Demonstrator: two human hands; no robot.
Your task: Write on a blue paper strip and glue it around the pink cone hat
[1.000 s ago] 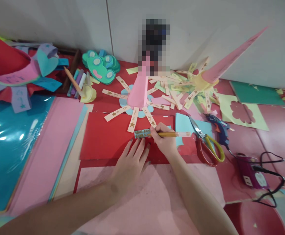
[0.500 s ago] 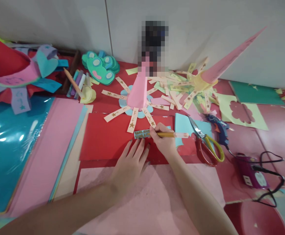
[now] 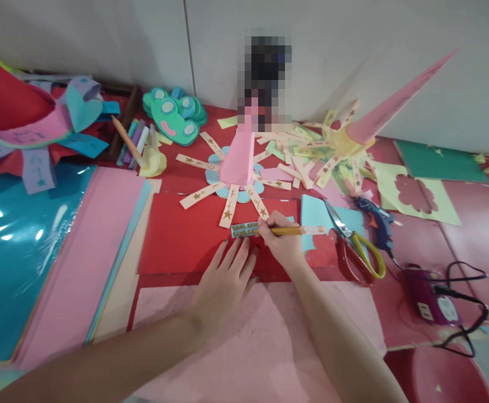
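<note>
My right hand (image 3: 284,240) is closed around a gold-coloured pen (image 3: 288,230), its tip end at a narrow light-blue paper strip (image 3: 244,229) with rows of gold writing. My left hand (image 3: 227,271) lies flat, fingers apart, with its fingertips at the strip's lower edge. Under both is a red sheet (image 3: 177,235). Just beyond stands a pink paper cone (image 3: 236,159) on a blue scalloped base, with lettered, starred cream strips (image 3: 228,207) fanning out around it. The right fingers cover part of the blue strip.
To the right lie scissors (image 3: 355,246), a blue glue gun (image 3: 376,224) and a purple box with black cables (image 3: 433,296). Stacked coloured sheets (image 3: 80,263) lie left. Behind are green paper shapes (image 3: 172,117), markers (image 3: 135,143), loose strips (image 3: 298,168) and another pink cone (image 3: 395,103).
The view has shifted slightly. My right hand and pen stay at the blue strip with hardly any movement, and my left hand remains in place.
</note>
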